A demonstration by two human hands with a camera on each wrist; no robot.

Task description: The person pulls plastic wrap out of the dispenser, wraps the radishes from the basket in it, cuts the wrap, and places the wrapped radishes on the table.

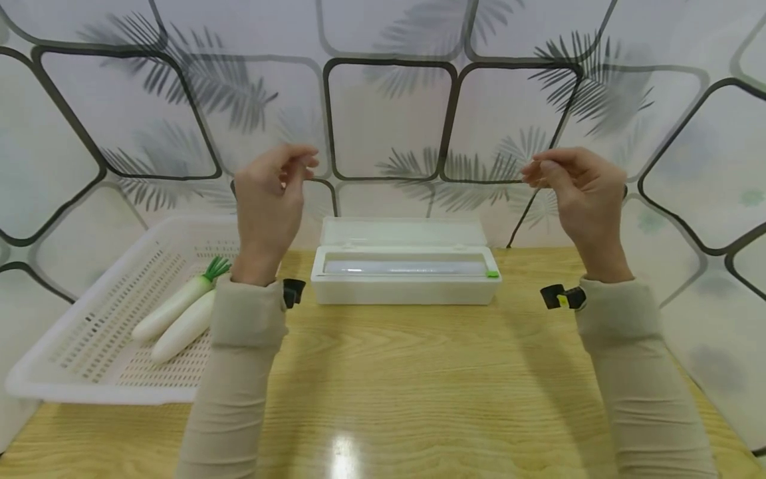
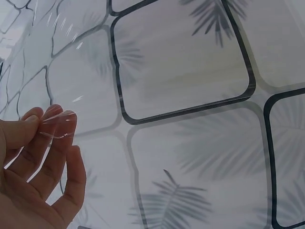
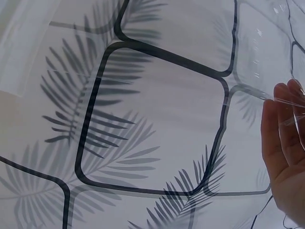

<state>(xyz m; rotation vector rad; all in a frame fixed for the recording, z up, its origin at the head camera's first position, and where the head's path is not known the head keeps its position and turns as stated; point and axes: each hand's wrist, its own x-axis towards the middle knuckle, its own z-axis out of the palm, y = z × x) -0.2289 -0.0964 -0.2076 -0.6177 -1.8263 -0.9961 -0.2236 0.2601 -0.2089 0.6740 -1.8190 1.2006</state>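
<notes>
Both hands are raised over the table, apart, at about the same height. My left hand (image 1: 269,203) pinches clear plastic wrap (image 2: 59,118) between thumb and fingers; the film creases at the fingertips in the left wrist view. On the other side my right hand (image 1: 589,199) pinches the wrap too, its gathered edge (image 3: 259,93) running to the fingers in the right wrist view. The thumb is out of that view. Below and between the hands stands a white wrap dispenser box (image 1: 403,293), lid (image 1: 403,233) raised, with a roll (image 1: 413,267) inside and a green slider (image 1: 492,274).
A white plastic basket (image 1: 102,394) stands at the left, partly behind the left forearm. Two white radishes (image 1: 173,309) lie in it, one showing green stalks (image 1: 217,267). A patterned sheet (image 1: 389,120) rises behind the wooden table (image 1: 419,386).
</notes>
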